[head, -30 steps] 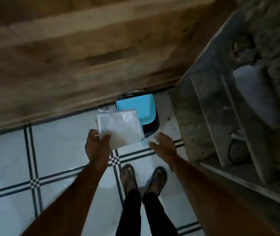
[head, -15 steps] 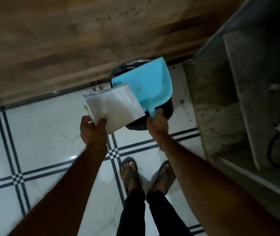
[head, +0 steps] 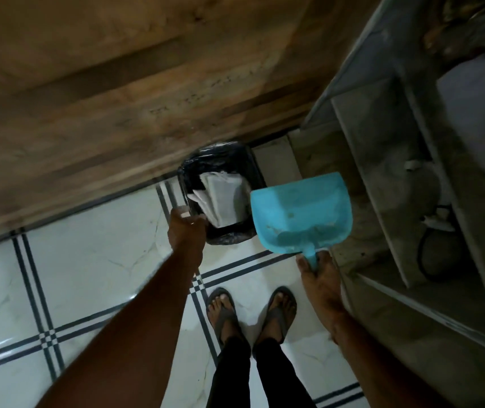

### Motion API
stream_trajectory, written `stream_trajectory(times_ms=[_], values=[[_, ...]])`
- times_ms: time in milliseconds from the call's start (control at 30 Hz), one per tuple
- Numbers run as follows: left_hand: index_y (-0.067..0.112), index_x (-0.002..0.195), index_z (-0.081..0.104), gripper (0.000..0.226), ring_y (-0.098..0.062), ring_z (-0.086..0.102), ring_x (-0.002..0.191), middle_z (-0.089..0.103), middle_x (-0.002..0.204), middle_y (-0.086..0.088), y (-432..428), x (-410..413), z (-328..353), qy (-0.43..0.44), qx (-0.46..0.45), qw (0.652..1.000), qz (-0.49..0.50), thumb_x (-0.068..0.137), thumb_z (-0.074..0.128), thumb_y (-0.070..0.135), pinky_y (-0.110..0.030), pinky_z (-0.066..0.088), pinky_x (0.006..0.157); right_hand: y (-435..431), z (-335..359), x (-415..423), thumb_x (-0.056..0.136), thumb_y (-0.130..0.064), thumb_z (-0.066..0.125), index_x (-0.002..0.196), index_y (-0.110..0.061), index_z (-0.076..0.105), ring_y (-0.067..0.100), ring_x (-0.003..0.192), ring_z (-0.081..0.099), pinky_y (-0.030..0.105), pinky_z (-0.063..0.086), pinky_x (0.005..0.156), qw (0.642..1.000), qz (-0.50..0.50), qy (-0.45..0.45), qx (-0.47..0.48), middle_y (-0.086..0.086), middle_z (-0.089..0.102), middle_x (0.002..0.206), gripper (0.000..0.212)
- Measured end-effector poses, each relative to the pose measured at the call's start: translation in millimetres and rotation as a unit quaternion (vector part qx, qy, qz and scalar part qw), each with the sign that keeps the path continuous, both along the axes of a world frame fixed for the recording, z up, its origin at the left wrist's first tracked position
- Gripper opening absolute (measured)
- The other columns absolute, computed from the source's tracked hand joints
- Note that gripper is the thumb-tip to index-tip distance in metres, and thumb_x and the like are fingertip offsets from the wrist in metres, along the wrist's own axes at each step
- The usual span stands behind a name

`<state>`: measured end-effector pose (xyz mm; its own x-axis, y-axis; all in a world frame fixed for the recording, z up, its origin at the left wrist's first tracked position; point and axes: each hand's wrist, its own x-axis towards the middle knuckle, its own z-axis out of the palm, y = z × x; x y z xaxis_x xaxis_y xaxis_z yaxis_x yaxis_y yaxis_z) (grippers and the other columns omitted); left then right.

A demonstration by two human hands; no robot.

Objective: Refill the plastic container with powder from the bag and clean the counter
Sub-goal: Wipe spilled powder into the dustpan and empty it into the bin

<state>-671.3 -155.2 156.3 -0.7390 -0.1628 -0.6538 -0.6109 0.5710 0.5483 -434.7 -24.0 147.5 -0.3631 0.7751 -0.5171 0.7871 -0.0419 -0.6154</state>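
A small bin [head: 244,160] lined with black plastic stands on the floor against the wooden panel. The flat whitish plastic bag [head: 223,198] lies inside it. My left hand [head: 186,228] hovers at the bin's near left rim, fingers loose and blurred, holding nothing that I can see. My right hand [head: 319,275] grips the handle of a light blue dustpan [head: 300,213], lifted off to the right of the bin with a little dust in its pan.
White floor tiles [head: 88,266] with dark double lines lie underfoot, with my sandalled feet [head: 250,310] close to the bin. A wooden panel [head: 117,98] rises behind. Stone shelves [head: 397,178] holding a dark cord stand at the right.
The bag left my left hand and now lies in the bin. My right hand lifted the blue dustpan off the bin and swung it to the right.
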Motion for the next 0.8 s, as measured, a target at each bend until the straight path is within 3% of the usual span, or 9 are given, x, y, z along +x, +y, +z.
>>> stream_trajectory(times_ms=[100,200,367,500,600,700,800], values=[[0.019,0.13,0.054,0.042,-0.022,0.063,0.099,0.065,0.104,0.001,16.1,5.8,47.7,0.018,-0.019,0.995,-0.098,0.093,0.071,0.025,-0.029,0.044,0.078,-8.4,28.8,17.3,0.093,-0.027,0.073,0.097,-0.005,0.063,0.001,0.068,0.062,0.029,0.05,0.066,0.996,-0.054,0.025,-0.068,-0.007,0.062,0.075,0.025],[0.023,0.136,0.052,0.048,-0.025,0.066,0.109,0.068,0.111,0.003,32.7,17.5,102.5,0.043,-0.028,0.976,-0.213,0.093,0.07,0.036,-0.036,0.052,0.092,-17.6,71.5,32.5,0.091,-0.031,0.076,0.097,-0.013,0.067,0.02,0.08,0.07,0.041,0.057,0.077,0.987,-0.095,0.052,-0.118,0.001,0.073,0.084,0.021],[0.026,0.137,0.051,0.053,-0.026,0.067,0.113,0.071,0.123,0.0,73.7,48.9,225.5,0.091,-0.001,0.929,-0.358,0.091,0.07,0.042,-0.034,0.05,0.093,-18.6,173.6,60.2,0.089,-0.022,0.078,0.096,-0.013,0.07,-0.001,0.072,0.068,0.028,0.053,0.075,0.975,-0.142,0.093,-0.142,-0.007,0.074,0.081,0.014],[0.03,0.134,0.049,0.065,-0.023,0.069,0.103,0.067,0.119,0.003,110.3,71.4,308.3,0.134,0.058,0.898,-0.415,0.08,0.064,0.063,-0.047,0.056,0.091,-7.8,234.9,80.7,0.089,-0.033,0.077,0.105,-0.021,0.071,0.016,0.092,0.071,0.035,0.056,0.084,0.971,-0.151,0.112,-0.146,-0.006,0.076,0.094,0.02],[0.029,0.134,0.048,0.068,-0.026,0.067,0.103,0.061,0.123,-0.002,142.5,84.2,348.3,0.181,0.099,0.872,-0.443,0.079,0.062,0.066,-0.05,0.056,0.089,1.8,272.3,92.3,0.092,-0.033,0.074,0.104,-0.027,0.068,0.016,0.082,0.067,0.032,0.052,0.074,0.969,-0.168,0.117,-0.14,-0.01,0.07,0.081,0.015],[0.026,0.14,0.047,0.07,-0.028,0.058,0.117,0.051,0.135,-0.007,182.6,89.1,379.5,0.261,0.107,0.823,-0.492,0.083,0.056,0.067,-0.048,0.053,0.096,4.8,291.8,101.6,0.094,-0.037,0.07,0.109,-0.029,0.066,0.007,0.062,0.055,0.026,0.043,0.058,0.961,-0.192,0.134,-0.15,-0.01,0.06,0.065,0.018],[0.018,0.145,0.048,0.072,-0.035,0.048,0.126,0.047,0.141,-0.014,233.0,85.7,400.9,0.391,0.062,0.719,-0.571,0.088,0.055,0.063,-0.047,0.045,0.098,7.0,304.4,109.4,0.094,-0.042,0.069,0.113,-0.027,0.064,0.001,0.062,0.054,0.021,0.042,0.056,0.956,-0.214,0.133,-0.149,-0.01,0.061,0.072,0.025]])
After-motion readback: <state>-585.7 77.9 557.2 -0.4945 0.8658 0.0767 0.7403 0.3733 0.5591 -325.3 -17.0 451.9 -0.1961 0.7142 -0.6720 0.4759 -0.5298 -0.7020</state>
